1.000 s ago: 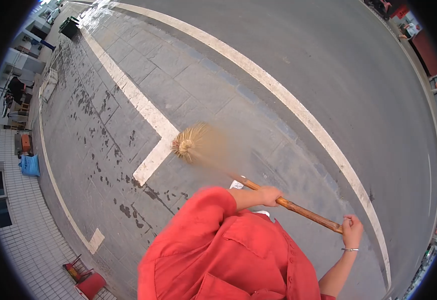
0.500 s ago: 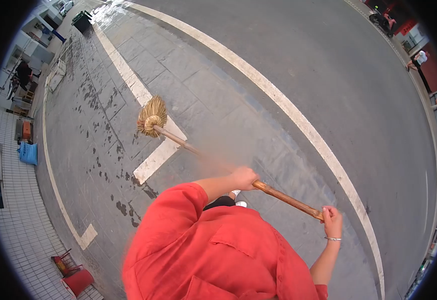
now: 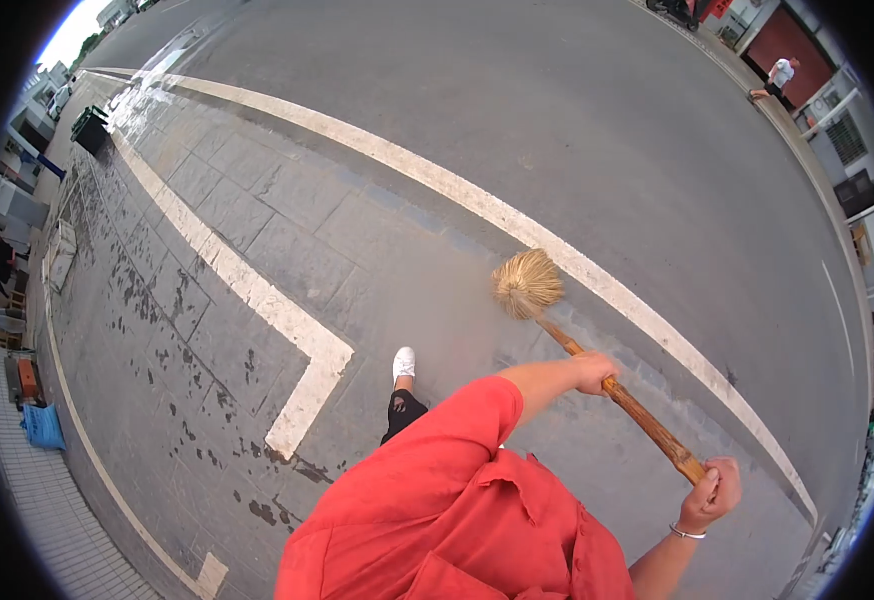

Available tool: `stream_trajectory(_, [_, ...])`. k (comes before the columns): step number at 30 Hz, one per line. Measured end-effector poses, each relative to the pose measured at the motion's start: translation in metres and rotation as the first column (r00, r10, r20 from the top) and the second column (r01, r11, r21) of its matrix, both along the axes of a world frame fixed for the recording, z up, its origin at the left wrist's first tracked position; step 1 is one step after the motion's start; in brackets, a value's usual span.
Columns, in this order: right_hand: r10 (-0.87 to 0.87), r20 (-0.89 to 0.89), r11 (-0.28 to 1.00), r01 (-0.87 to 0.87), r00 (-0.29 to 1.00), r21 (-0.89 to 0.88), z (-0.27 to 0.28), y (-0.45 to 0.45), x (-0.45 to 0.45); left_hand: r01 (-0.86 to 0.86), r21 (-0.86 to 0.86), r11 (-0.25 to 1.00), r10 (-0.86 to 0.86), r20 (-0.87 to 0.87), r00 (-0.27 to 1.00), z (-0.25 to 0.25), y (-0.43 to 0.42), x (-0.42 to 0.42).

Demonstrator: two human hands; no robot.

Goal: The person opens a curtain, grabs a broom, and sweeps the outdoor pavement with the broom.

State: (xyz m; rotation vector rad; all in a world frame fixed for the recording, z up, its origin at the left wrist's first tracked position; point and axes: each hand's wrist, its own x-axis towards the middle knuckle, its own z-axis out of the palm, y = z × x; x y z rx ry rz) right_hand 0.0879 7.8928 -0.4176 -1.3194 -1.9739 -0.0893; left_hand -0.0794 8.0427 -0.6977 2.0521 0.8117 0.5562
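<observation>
Grey paving, straw broom, bristles beyond left hand

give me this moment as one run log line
left hand: grips handle nearer broom head | right hand: grips handle end | broom head: near long white line | contact with paving: unclear

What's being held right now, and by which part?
A broom, by its wooden handle: left hand partway along, right hand at the butt end.

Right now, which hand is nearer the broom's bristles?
Left: the left hand grips partway along the handle, closer to the bristles; the right hand is at the handle's far end.
</observation>
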Motion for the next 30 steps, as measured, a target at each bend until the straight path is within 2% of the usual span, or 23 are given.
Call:
stream_trajectory(3, [0.025, -0.150, 0.997, -0.014, 0.988, 0.071, -0.009, 0.035, -0.061, -0.014, 0.014, 1.000, 0.014, 0.008, 1.000, -0.002, 0.015, -0.067])
stream_trajectory(7, [0.108, -0.325, 0.994, -0.102, 0.940, 0.036, -0.001, 0.098, -0.147, -0.156, -0.038, 0.987, 0.155, -0.041, 0.987, 0.024, 0.026, -0.197])
stream_trajectory(9, [0.146, -0.368, 0.986, -0.166, 0.918, -0.023, -0.022, 0.134, -0.185, -0.237, -0.103, 0.966, 0.220, -0.152, 0.964, 0.033, 0.029, -0.273])
stream_trajectory(10, [0.156, -0.412, 0.977, -0.203, 0.898, -0.071, -0.038, 0.149, -0.212, -0.315, -0.115, 0.942, 0.284, -0.225, 0.932, 0.018, 0.028, -0.308])
stream_trajectory(12, [0.172, -0.504, 0.935, -0.301, 0.847, -0.186, -0.085, 0.163, -0.264, -0.423, -0.091, 0.902, 0.387, -0.266, 0.883, 0.001, 0.014, -0.385])
stream_trajectory(13, [0.128, -0.497, 0.892, -0.318, 0.858, -0.320, -0.113, 0.162, -0.288, -0.419, -0.045, 0.907, 0.382, -0.332, 0.862, 0.001, 0.006, -0.426])
stream_trajectory(14, [0.122, -0.426, 0.821, -0.332, 0.896, -0.464, -0.138, 0.156, -0.313, -0.417, -0.063, 0.907, 0.356, -0.417, 0.836, -0.029, -0.007, -0.468])
stream_trajectory(15, [0.077, -0.448, 0.629, -0.392, 0.891, -0.671, -0.158, 0.145, -0.338, -0.403, -0.108, 0.909, 0.268, -0.591, 0.761, -0.055, -0.024, -0.509])
stream_trajectory(17, [0.239, -0.475, 0.462, -0.529, 0.847, -0.712, -0.196, 0.125, -0.368, -0.332, -0.186, 0.925, 0.061, -0.789, 0.611, -0.097, -0.059, -0.571])
stream_trajectory(20, [0.067, -0.341, 0.412, -0.337, 0.938, -0.846, -0.203, 0.130, -0.353, -0.378, -0.231, 0.897, 0.027, -0.823, 0.567, -0.075, -0.063, -0.561])
stream_trajectory(21, [0.057, -0.270, 0.426, -0.268, 0.961, -0.864, -0.215, 0.139, -0.326, -0.370, -0.196, 0.908, 0.092, -0.770, 0.632, -0.052, -0.058, -0.541])
stream_trajectory(22, [0.111, -0.153, 0.498, -0.188, 0.982, -0.847, -0.213, 0.151, -0.299, -0.335, -0.228, 0.914, 0.052, -0.754, 0.655, -0.058, -0.052, -0.517])
stream_trajectory(23, [0.215, 0.124, 0.594, -0.029, 0.969, -0.804, -0.191, 0.162, -0.277, -0.291, -0.248, 0.924, 0.045, -0.684, 0.728, -0.073, -0.050, -0.487])
stream_trajectory(24, [0.249, 0.341, 0.636, 0.112, 0.906, -0.763, -0.168, 0.171, -0.252, -0.237, -0.280, 0.930, 0.011, -0.625, 0.780, -0.045, -0.042, -0.452])
stream_trajectory(25, [0.260, 0.503, 0.699, 0.199, 0.824, -0.687, -0.146, 0.177, -0.225, -0.184, -0.238, 0.954, 0.031, -0.528, 0.849, -0.032, -0.037, -0.415])
stream_trajectory(26, [0.200, 0.588, 0.719, 0.291, 0.784, -0.632, -0.124, 0.179, -0.198, -0.173, -0.237, 0.956, 0.056, -0.434, 0.899, -0.006, -0.033, -0.383])
stream_trajectory(27, [0.152, 0.547, 0.631, 0.345, 0.823, -0.695, -0.104, 0.182, -0.165, -0.160, -0.188, 0.969, 0.093, -0.324, 0.941, 0.000, -0.031, -0.350])
stream_trajectory(28, [0.148, 0.600, 0.687, 0.355, 0.786, -0.634, -0.069, 0.181, -0.154, -0.132, -0.189, 0.973, 0.083, -0.250, 0.965, 0.014, -0.029, -0.323])
stream_trajectory(29, [0.093, 0.580, 0.673, 0.378, 0.809, -0.636, -0.048, 0.180, -0.134, -0.103, -0.211, 0.972, 0.072, -0.147, 0.986, 0.026, -0.029, -0.306])
stream_trajectory(30, [0.094, 0.564, 0.647, 0.380, 0.821, -0.661, -0.031, 0.174, -0.127, -0.085, -0.224, 0.971, 0.057, -0.128, 0.990, 0.023, -0.029, -0.290])
